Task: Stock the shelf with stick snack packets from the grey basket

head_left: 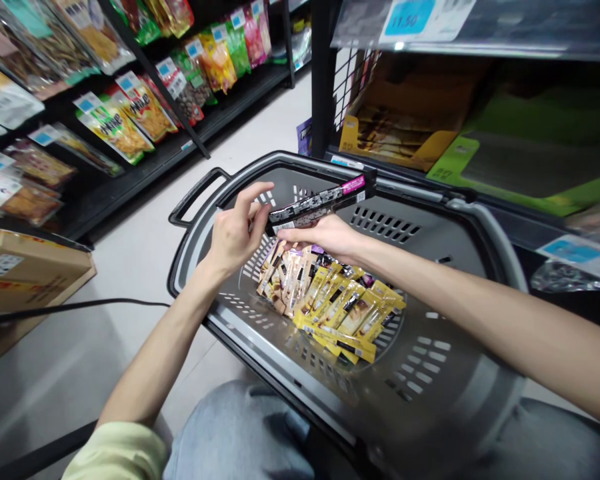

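A grey shopping basket (290, 347) with slotted walls stands before me. Yellow packets (340, 300) and beige packets (290, 273) lie in a pile on its bottom. Over the pile, my right hand (330, 237) holds several long black packets (320, 203) with pink ends, its thumb on top of them. My left hand (240, 223) is at their left end, index finger raised and thumb close to the packets; whether it grips one is hard to make out.
Shelves of snack bags (140, 107) run along the left, with a cardboard box (30, 270) below. At the right, a shelf holds a yellow carton (350, 133) and a green carton (460, 160). A basket handle (195, 197) sticks out at the left.
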Motion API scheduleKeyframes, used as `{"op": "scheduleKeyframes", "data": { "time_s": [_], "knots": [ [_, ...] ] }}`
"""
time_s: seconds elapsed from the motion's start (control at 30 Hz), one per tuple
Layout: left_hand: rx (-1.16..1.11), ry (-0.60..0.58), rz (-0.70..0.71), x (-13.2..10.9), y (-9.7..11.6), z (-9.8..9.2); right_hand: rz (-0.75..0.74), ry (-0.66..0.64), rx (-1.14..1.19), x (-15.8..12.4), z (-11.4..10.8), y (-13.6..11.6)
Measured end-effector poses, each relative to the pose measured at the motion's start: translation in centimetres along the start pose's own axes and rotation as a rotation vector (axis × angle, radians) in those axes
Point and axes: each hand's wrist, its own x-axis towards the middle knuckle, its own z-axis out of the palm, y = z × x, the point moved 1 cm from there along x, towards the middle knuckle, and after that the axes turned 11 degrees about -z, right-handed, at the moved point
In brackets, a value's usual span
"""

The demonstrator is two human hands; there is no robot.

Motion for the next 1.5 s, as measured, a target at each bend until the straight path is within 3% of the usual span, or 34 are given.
{"op": "scheduleKeyframes", "data": {
  "time_s": [0.47,0.73,1.5],
  "knots": [
    [-0.101,-0.04,0.01,0.1,-0.24,-0.06,0.019,-0.008,-0.041,-0.07,0.14,-0.46],
    [-0.148,0.001,0.118,0.3,-0.35,0.18,0.007,-0.013,-0.031,-0.01,0.17,-0.38],
    [-0.121,0.101,0.232,0.43,0.09,0.01,-0.006,-0.039,-0.04,0.1,0.08,-0.26]
  ]
}}
